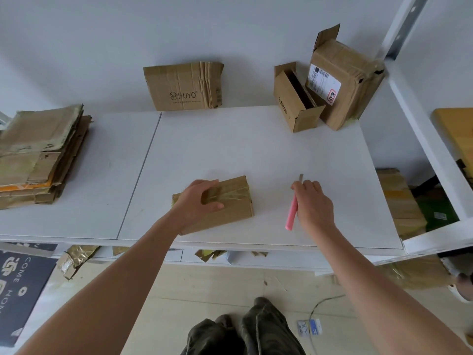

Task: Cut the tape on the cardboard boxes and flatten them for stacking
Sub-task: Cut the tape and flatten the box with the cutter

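**Small box and pink knife on a white table**

The white table (256,149) stands against a pale wall. The left hand (202,201) grips the taped box (230,203) near the front edge, its long side running left to right. The right hand (313,203) holds the pink knife (291,213), blade pointing away. Fingers hide the knife's middle.

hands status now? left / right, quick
Left hand: rests on the taped cardboard box, fingers curled over its top, gripping it.
Right hand: closed around the pink box cutter, blade pointing away, off the box.
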`<state>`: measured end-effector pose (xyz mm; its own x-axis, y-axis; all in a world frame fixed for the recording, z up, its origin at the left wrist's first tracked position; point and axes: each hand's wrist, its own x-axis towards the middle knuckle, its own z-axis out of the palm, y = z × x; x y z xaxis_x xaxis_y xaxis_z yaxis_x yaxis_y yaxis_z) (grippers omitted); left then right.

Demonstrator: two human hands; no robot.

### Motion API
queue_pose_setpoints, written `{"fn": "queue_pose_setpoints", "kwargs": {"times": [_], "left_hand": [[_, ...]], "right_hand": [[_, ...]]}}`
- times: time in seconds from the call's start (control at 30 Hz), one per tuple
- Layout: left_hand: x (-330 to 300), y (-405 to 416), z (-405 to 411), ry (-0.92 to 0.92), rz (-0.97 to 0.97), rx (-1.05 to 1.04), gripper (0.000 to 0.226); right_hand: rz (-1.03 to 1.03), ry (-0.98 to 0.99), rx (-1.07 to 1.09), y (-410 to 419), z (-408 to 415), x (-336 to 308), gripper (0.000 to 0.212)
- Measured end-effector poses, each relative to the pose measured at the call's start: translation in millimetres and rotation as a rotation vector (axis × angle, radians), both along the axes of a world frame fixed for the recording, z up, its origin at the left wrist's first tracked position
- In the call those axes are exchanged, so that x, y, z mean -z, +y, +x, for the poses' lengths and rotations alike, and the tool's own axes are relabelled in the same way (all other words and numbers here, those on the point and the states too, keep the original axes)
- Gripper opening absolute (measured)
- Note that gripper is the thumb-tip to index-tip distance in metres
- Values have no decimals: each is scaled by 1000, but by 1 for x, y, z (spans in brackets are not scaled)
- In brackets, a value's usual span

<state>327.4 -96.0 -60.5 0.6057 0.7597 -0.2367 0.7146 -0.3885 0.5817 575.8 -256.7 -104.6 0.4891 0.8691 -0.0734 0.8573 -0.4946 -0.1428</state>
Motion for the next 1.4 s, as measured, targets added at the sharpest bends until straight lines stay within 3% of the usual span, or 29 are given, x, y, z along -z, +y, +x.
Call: {"fn": "queue_pose_setpoints", "kwargs": {"times": [0.17,0.27,0.37,0.43,0.47,0.63,0.7,0.83,1.07,1.27,1.4], "left_hand": [[-5,12,-13,60,-17,-62,80],[-6,22,-21,263,-48,-124,98],[-2,22,-26,346,-190,-153,103],[3,18,-28,296,-229,-160,83],[5,16,-28,256,-207,-175,73],[-3,20,-36,-31,40,-298,55],[-7,23,-42,-73,54,-303,42],[-4,17,-50,-14,96,-294,27],[-3,19,-49,19,136,-319,20],[-2,28,-50,6,113,-316,18],[-1,35,-51,16,115,-292,17]], "right_hand": [[-144,57,52,0,-4,4,43],[64,228,91,7,-28,-5,53],[300,719,88,21,-72,-16,45],[284,1183,282,34,-98,-26,43],[297,1312,371,41,-105,-29,42],[487,1345,341,68,-119,-27,45],[491,1319,306,74,-122,-22,47],[489,1358,370,82,-133,-5,48],[581,1267,459,86,-142,-1,47],[478,1496,448,86,-133,0,52],[344,1574,282,73,-121,-2,69]]}}
